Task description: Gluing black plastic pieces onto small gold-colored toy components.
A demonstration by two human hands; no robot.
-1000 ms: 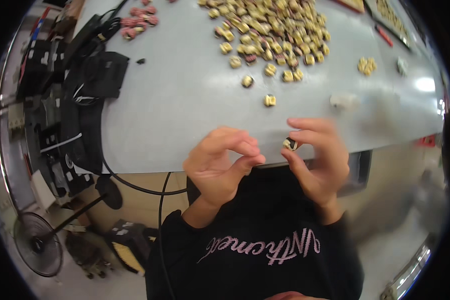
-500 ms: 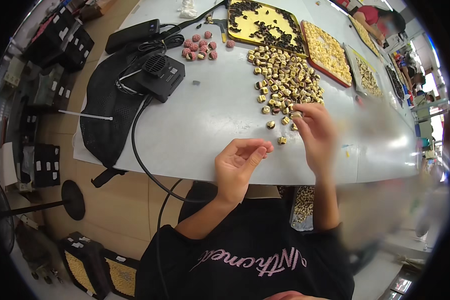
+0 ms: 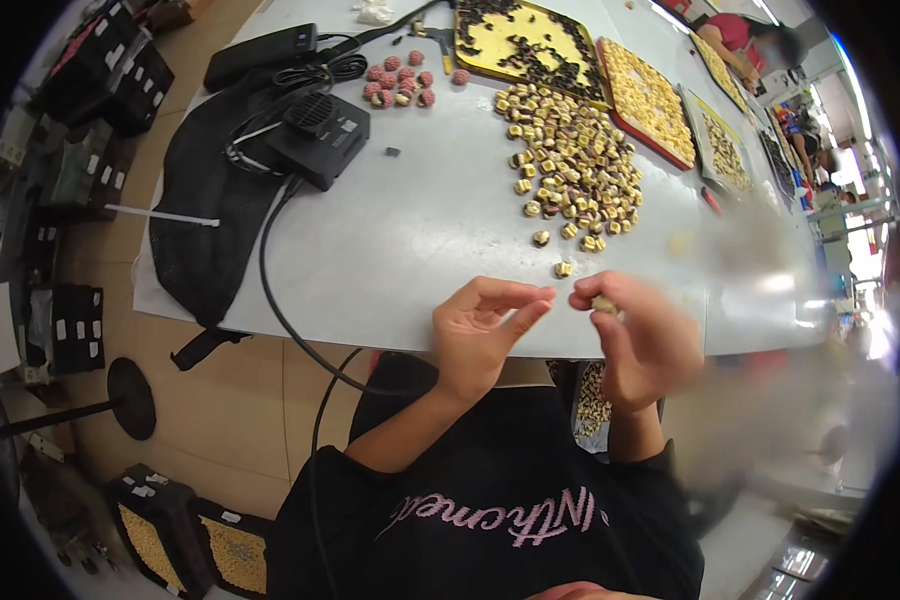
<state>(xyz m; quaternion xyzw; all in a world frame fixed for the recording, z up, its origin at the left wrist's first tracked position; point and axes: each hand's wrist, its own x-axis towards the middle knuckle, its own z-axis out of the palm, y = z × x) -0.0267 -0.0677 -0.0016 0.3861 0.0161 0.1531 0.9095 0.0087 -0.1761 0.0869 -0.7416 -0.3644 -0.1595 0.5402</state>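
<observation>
Right hand (image 3: 648, 332) drawn back from the heap (image 3: 580, 165) to the near edge of the worktop (image 3: 420, 220)

Half a second earlier the right hand had been at the heap's near side; it had since come back toward the body, beside the left hand (image 3: 478, 335), which had hardly shifted.

The right fingers grasped a small pale piece (image 3: 604, 304) between thumb and forefinger, above the worktop's near edge. That fingertip hold presumably suited so small a thing, though it hid much of the surface. The left fingers were released — curved, tips near one another, with nothing visible between them. The hands faced each other, near but apart, a pose that seemed suited to meeting something small from both sides.

The heap of cream-and-dark pieces lay ahead, probably for an easy reach, with a lone piece (image 3: 563, 269) nearer than the others. Pink-red pieces (image 3: 403, 80) sat clustered to the left, well apart from the heap — perhaps to keep the kinds unmixed. Beyond the heap, a yellow tray (image 3: 494, 42) held dark bits, its rim likely stopping them from scattering. A black device (image 3: 320, 145) rested leftward, apparently out of the hands' way.
</observation>
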